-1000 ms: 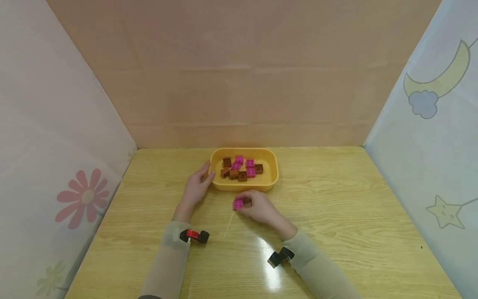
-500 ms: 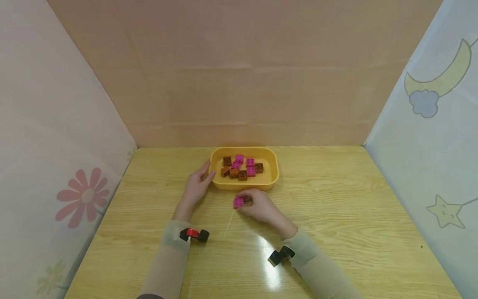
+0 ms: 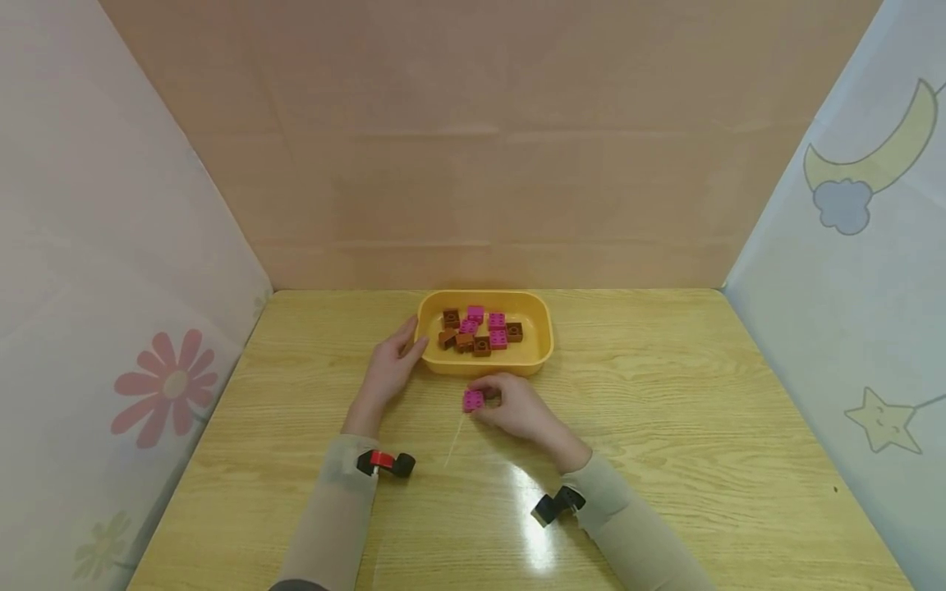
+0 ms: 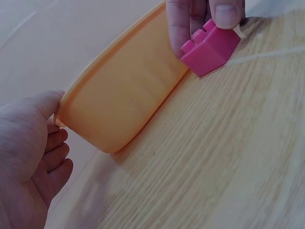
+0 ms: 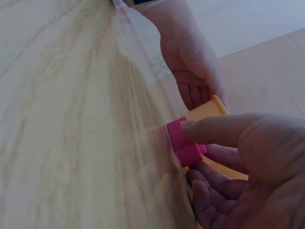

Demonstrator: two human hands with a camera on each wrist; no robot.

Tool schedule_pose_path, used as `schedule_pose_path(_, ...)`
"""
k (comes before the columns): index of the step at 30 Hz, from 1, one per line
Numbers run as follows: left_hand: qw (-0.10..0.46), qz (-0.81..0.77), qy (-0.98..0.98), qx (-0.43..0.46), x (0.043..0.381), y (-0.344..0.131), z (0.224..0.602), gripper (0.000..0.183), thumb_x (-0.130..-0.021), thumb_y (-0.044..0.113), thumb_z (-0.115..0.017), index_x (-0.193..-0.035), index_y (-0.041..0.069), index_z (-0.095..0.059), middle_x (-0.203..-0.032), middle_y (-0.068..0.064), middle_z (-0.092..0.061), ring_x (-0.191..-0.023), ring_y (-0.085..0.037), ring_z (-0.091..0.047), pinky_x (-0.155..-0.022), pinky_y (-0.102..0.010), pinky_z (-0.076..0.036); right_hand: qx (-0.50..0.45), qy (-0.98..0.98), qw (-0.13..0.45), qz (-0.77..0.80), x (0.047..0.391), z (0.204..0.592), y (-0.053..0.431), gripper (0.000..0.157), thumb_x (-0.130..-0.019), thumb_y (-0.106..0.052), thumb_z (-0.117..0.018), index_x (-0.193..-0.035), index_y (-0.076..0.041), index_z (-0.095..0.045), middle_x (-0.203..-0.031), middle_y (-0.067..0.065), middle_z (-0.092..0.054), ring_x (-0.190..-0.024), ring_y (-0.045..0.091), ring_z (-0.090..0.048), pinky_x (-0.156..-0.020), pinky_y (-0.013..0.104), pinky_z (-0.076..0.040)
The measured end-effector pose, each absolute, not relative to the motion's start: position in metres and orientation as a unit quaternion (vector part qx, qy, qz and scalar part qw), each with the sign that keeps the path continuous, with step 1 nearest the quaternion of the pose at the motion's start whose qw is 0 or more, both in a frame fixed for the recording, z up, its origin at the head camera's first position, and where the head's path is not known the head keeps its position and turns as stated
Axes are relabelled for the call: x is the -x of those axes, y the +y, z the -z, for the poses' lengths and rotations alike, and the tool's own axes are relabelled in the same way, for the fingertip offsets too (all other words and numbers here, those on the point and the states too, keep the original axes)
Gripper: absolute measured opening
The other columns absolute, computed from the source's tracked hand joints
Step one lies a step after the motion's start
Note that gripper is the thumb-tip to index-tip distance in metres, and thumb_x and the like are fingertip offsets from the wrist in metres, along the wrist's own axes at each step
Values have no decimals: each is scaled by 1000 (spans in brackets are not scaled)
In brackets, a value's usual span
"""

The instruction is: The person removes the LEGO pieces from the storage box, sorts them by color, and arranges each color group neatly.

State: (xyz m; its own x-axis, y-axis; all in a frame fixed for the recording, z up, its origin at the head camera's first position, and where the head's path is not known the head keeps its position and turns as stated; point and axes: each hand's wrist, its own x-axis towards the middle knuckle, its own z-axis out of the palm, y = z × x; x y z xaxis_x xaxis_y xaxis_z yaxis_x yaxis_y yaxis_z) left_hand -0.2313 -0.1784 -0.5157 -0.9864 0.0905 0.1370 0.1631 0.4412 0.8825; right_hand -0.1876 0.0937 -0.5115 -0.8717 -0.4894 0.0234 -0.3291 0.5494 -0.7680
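A pink toy brick (image 3: 473, 400) with studs on top is pinched between the thumb and fingers of my right hand (image 3: 520, 408), low over the table in front of the yellow tub. In the left wrist view the brick (image 4: 212, 50) appears at or very near the wood surface; whether it touches is hard to tell. My left hand (image 3: 389, 368) holds the left end of the yellow tub (image 3: 534, 355), thumb over its rim and fingers outside. Inside the tub lie several loose bricks, among them a pink brick (image 3: 497, 321) and a brown brick (image 3: 514, 332).
The wooden table (image 3: 665, 427) extends to both sides of the arms. Behind it rises a tan backdrop (image 3: 488, 164), with pale printed panels left and right. A thin pale line (image 3: 454, 442) runs on the tabletop near the right hand.
Almost nothing differs. The whole scene shifts very slightly in the head view, while both hands keep their holds on the tub and the pink brick.
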Motion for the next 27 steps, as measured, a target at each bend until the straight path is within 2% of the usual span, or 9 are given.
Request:
schedule_pose_path(5, 35, 527, -846, 73, 232, -178, 515, 63, -112, 30, -61, -163, 0, -39, -170, -16, -35, -158, -32, -32, -131, -46, -24, 239, 871, 100, 417, 187, 508, 96, 42, -87, -12, -87, -127, -8, -77, -116, 1, -76, -108, 19, -70, -99, 42, -58)
schedule_pose_path(12, 37, 525, -846, 78, 231, -178, 515, 63, -112, 30, -60, -163, 0, -39, -170, -15, -35, -158, -31, -32, -131, -46, -24, 251, 872, 124, 401, 186, 491, 106, 48, -92, -19, -86, -136, -7, -73, -130, 5, -74, -118, 24, -69, -105, 45, -57)
schedule_pose_path(15, 40, 524, -847, 77, 231, -178, 515, 62, -112, 29, -60, -162, 0, -39, -169, -15, -36, -158, -31, -33, -131, -46, -24, 266, 860, 147, 409, 187, 482, 113, 46, -95, -21, -84, -138, -7, -72, -131, 5, -74, -117, 24, -70, -102, 42, -59)
schedule_pose_path(20, 41, 528, -845, 74, 230, -177, 514, 61, -112, 29, -61, -162, 0, -40, -169, -14, -37, -158, -30, -33, -130, -45, -26, 288, 821, 175, 460, 192, 469, 126, 43, -99, -16, -79, -138, 0, -70, -132, 13, -73, -116, 29, -70, -100, 41, -60)
schedule_pose_path(27, 35, 526, -846, 77, 230, -178, 515, 65, -112, 34, -60, -163, 0, -39, -170, -15, -36, -158, -30, -32, -131, -45, -24, 273, 814, 148, 490, 198, 458, 138, 44, -100, -18, -78, -139, 0, -69, -135, 18, -71, -117, 30, -70, -101, 44, -60)
